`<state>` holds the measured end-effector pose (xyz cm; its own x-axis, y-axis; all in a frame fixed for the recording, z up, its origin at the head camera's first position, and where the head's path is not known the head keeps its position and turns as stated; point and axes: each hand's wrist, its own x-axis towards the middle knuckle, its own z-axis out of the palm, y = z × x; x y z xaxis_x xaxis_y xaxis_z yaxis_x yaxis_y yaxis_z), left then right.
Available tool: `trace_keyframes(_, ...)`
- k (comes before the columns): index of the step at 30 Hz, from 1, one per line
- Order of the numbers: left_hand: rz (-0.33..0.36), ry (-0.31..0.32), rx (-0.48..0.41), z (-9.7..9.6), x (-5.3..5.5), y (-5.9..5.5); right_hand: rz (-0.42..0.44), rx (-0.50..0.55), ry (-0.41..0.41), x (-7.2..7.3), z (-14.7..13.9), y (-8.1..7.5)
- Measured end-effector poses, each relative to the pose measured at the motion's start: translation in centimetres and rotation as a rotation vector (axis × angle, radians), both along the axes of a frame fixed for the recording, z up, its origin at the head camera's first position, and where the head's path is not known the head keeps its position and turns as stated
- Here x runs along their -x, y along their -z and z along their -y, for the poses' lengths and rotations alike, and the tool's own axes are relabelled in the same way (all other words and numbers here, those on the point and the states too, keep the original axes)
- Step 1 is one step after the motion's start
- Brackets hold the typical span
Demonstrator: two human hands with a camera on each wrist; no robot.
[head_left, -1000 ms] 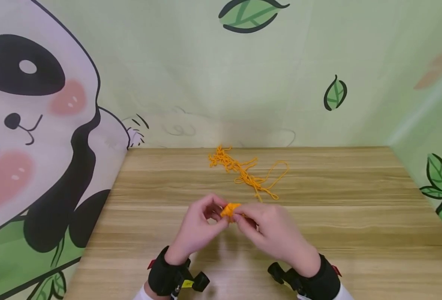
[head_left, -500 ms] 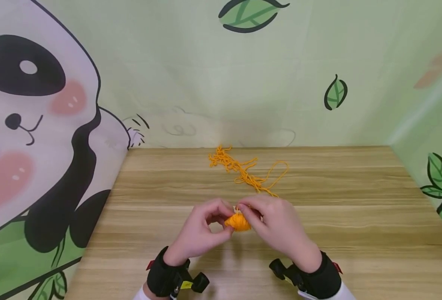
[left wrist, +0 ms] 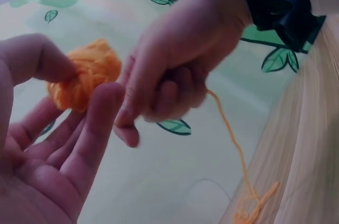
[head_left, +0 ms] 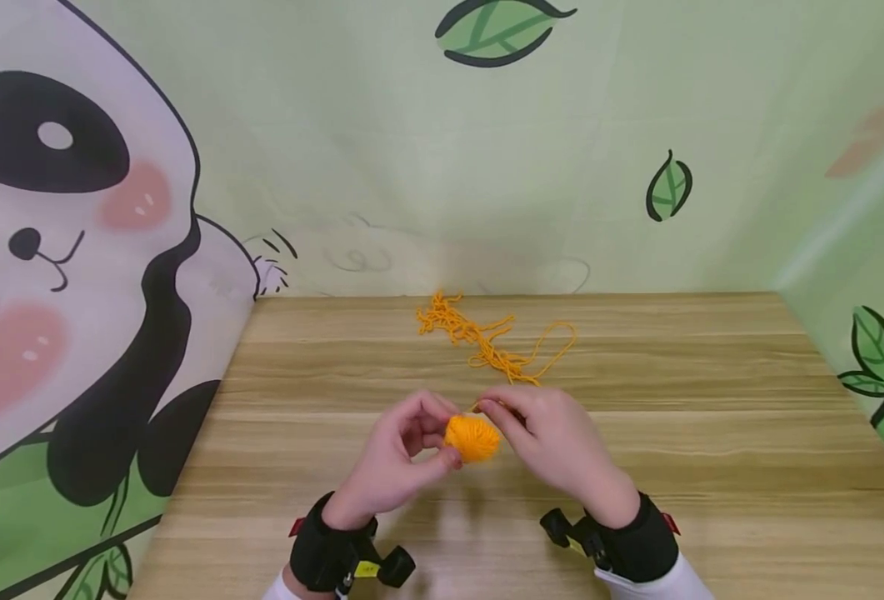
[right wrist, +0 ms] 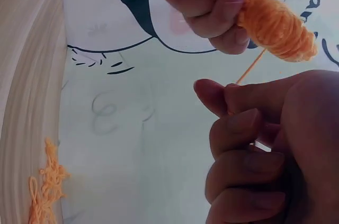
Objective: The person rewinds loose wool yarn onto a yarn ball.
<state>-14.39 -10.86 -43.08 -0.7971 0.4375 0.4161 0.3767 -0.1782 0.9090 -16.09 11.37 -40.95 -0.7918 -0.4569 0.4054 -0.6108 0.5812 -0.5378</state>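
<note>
A small orange ball of yarn point(head_left: 473, 439) is pinched at its left end between the thumb and fingers of my left hand point(head_left: 400, 454). Its wound strands show clearly in the right wrist view, where the yarn ball point(right wrist: 278, 25) looks oblong. My right hand point(head_left: 561, 446) pinches the yarn strand point(right wrist: 250, 66) between thumb and forefinger, a short way from the ball, and the strand runs straight between them. In the left wrist view the trailing yarn point(left wrist: 229, 126) leaves the curled fingers of the right hand point(left wrist: 175, 65) and drops toward the table.
A loose tangle of orange yarn point(head_left: 479, 333) lies on the wooden table point(head_left: 711, 433) beyond the hands, with one wide loop at its right. Behind the table's back edge stands a green wall covering point(head_left: 382, 150) printed with a panda and leaves.
The right hand has circled the strand from in front of the ball to its upper right. The ball has turned and shows more of itself. The tangle's near end has drawn back slightly.
</note>
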Motion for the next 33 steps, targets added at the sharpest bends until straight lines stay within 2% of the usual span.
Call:
trace_keyframes(5, 0.087, -0.043, -0.133, 0.3, 0.0, -0.1, 0.068, -0.112, -0.047, 0.3, 0.2, 0.4)
trace_keyframes(10, 0.185, -0.18, -0.18, 0.5, 0.3, -0.1, 0.067, -0.155, -0.152, 0.0, 0.5, 0.3)
trace_keyframes(15, 0.249, -0.338, -0.161, 0.5, 0.8, 0.1, 0.055, -0.194, -0.214, -0.6, 0.8, 0.0)
trace_keyframes(18, 0.257, -0.416, -0.114, 0.6, 1.1, 0.3, 0.021, -0.186, -0.259, -0.8, 0.8, -0.2)
trace_keyframes(21, 0.238, -0.467, -0.039, 0.8, 1.2, 0.3, -0.032, -0.136, -0.289, -0.9, 0.9, -0.2)
trace_keyframes(27, 0.143, -0.468, 0.158, 0.8, 1.2, 0.2, -0.133, -0.027, -0.263, -1.1, 0.8, -0.5)
trace_keyframes(30, 0.124, -0.438, 0.23, 0.7, 1.0, -0.2, -0.158, 0.027, -0.231, -1.2, 0.8, -0.5)
trace_keyframes(33, 0.119, -0.389, 0.254, 0.6, 0.6, -0.7, -0.188, 0.069, -0.187, -1.2, 0.8, -0.6)
